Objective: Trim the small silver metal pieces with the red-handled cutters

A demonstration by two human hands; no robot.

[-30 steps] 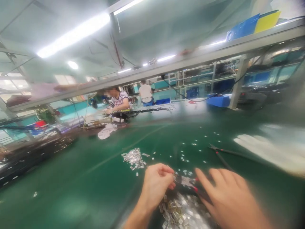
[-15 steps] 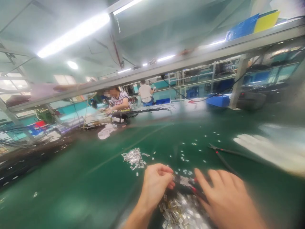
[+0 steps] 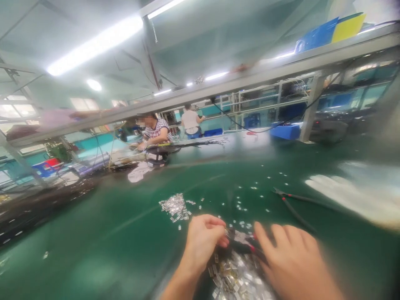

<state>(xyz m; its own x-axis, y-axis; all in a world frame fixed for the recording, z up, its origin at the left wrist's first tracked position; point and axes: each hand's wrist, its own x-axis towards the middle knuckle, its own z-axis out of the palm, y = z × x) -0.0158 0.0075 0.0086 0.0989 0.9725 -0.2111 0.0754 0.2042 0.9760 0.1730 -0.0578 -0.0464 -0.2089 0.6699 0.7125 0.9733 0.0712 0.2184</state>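
Note:
My left hand [image 3: 204,239] is closed in a pinch at the jaws of a pair of pliers [image 3: 242,237]. Between its fingertips sits a small metal piece, mostly hidden and too small to make out clearly. My right hand [image 3: 290,258] wraps around the pliers' dark handles, which show red near the joint. Under both hands lies a heap of small shiny metal pieces [image 3: 239,277]. Farther up the green tabletop [image 3: 125,241], left of centre, is a second pile of silvery pieces [image 3: 175,206]. Several loose ones lie scattered beyond the pliers.
A second pair of pliers [image 3: 293,204] lies spread on the right, beside a white glove [image 3: 350,198]. A pale cloth [image 3: 139,171] rests at the far edge. Beyond it a person in a striped shirt [image 3: 158,131] works. A blue bin [image 3: 285,131] stands by the metal post.
Both hands stay almost in place, the right one shifting very slightly with the pliers. In the background, a person in a white top has moved a forearm.

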